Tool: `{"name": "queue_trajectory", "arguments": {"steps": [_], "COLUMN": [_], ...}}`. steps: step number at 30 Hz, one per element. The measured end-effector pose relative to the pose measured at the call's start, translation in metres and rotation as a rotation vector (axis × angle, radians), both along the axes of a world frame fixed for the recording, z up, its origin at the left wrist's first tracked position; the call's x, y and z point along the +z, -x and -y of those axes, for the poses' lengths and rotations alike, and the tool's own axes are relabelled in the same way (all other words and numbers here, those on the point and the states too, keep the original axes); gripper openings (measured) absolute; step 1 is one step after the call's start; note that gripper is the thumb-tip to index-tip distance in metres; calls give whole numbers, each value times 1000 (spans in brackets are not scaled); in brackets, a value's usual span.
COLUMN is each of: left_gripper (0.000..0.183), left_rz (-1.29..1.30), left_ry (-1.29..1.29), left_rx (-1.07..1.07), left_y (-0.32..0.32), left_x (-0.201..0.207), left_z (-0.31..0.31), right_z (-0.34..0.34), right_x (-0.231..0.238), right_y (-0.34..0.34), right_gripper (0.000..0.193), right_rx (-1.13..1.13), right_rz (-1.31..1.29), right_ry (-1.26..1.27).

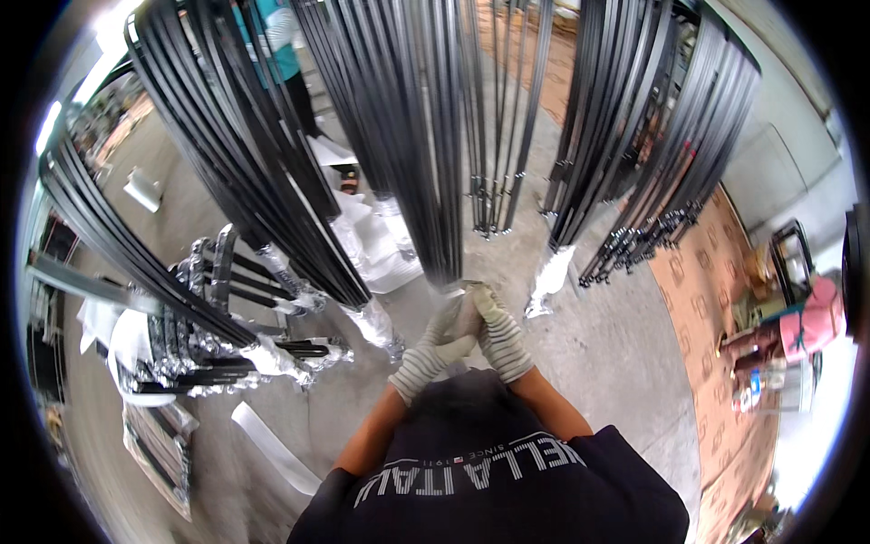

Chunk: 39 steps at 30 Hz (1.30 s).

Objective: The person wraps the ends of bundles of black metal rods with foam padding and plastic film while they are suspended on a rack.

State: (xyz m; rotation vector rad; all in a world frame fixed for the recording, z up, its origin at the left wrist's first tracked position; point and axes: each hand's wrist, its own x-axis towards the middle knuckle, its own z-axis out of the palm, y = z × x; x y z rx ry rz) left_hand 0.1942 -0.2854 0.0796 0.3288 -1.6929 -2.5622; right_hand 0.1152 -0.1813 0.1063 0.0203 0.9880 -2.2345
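Note:
Both my hands wear striped white knit gloves and meet below the lower end of the central bundle of long black tubes (pixel 435 208). My left hand (pixel 430 352) is curled in from the left, its fingers bent towards my right hand. My right hand (pixel 498 331) is closed from the other side, fingertips near the tube ends. Between the palms shows a blurred brownish-grey thing (pixel 467 322), mostly covered by the gloves; its kind I cannot make out. The tube ends just above are smeared by motion, with something pale and shiny at them.
More hanging black tube bundles (pixel 245 163) flank me, several with ends in clear plastic wrap (pixel 372 328). Bare-ended tubes (pixel 652 227) hang right. White foam sheet (pixel 272 449) lies on the floor. A person in a teal top (pixel 272 41) stands behind the tubes. Cardboard sheeting (pixel 716 335) covers floor at right.

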Motion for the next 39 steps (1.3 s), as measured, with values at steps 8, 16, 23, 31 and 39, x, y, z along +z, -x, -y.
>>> {"name": "queue_trajectory", "arguments": {"steps": [8, 16, 23, 31, 39], "left_gripper": [54, 40, 29, 11, 26], "left_rz": [90, 151, 101, 38, -16], "left_ry": [-56, -55, -142, -1, 174], "left_rx": [-106, -171, 47, 238, 213], "left_y": [-1, -5, -9, -2, -18], "left_x": [-3, -3, 14, 4, 8], "left_z": [3, 8, 10, 24, 29], "right_z": [-2, -9, -5, 11, 27], "right_x": [-15, -6, 18, 7, 13], "right_y": [-30, -36, -37, -31, -43], "right_gripper": [34, 44, 37, 36, 37], "right_rx": [-87, -67, -47, -38, 102], "right_rz": [-157, -58, -38, -6, -201], "right_ry": [-158, -224, 70, 96, -17]}}
